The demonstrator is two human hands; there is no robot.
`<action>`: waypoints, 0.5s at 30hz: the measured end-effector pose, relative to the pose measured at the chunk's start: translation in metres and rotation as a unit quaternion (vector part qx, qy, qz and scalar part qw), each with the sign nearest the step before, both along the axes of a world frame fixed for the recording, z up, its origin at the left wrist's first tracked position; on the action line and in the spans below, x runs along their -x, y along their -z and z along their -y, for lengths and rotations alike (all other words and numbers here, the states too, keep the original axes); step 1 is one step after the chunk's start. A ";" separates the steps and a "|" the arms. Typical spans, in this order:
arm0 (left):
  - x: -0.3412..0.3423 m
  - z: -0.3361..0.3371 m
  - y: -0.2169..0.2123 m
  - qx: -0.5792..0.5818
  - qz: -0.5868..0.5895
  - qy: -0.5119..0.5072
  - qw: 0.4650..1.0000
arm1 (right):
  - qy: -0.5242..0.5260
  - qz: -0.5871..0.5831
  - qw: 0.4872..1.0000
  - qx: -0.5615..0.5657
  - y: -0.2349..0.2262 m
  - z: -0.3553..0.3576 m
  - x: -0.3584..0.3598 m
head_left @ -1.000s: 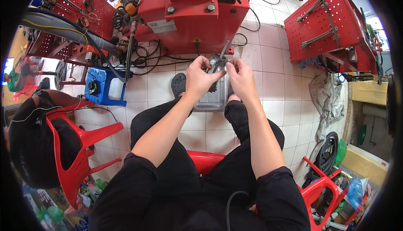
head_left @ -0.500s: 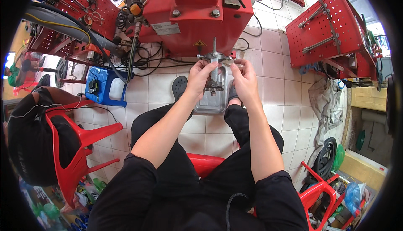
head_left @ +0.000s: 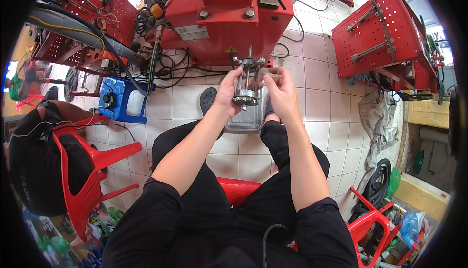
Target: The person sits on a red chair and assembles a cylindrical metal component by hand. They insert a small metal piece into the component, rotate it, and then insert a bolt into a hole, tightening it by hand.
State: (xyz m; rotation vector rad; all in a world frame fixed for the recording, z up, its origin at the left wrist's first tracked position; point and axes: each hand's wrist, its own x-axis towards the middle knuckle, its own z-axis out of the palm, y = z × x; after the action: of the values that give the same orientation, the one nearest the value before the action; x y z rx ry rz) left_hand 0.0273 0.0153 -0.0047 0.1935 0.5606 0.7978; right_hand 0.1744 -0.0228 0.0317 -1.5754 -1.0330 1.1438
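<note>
A metal gear puller [head_left: 248, 64] stands roughly upright before me, its threaded rod pointing up and away. Side rods run down from its crosspiece to a toothed metal gear [head_left: 245, 97] at the lower end. My left hand [head_left: 228, 91] is closed around the puller's left side. Just right of the tool is my right hand [head_left: 282, 90], thumb and fingers loosely bent and apart. Whether its fingertips touch the puller is hard to make out. A clear plastic tray [head_left: 243, 122] lies on the floor beneath, partly hidden by the gear and my hands.
A big red machine base [head_left: 219, 39] stands straight ahead, with black cables [head_left: 180, 73] on the floor. At left are a blue stool [head_left: 124, 100] and a person in dark clothes on a red chair [head_left: 92, 156]. A red perforated cart [head_left: 375, 34] stands right.
The puller has turned and tipped in my left hand, so its side rods and gear now show more fully. My right hand has shifted slightly left and its fingers have loosened.
</note>
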 end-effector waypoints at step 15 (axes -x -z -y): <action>0.007 0.004 -0.010 -0.051 -0.002 0.077 0.996 | -0.071 -0.092 0.993 0.027 -0.002 0.002 0.007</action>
State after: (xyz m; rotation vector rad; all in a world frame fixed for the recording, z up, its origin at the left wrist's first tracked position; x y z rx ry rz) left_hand 0.0206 0.0116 0.0054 0.3289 0.5019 0.6769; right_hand 0.1679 -0.0250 0.0333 -1.4257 -1.0092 1.3978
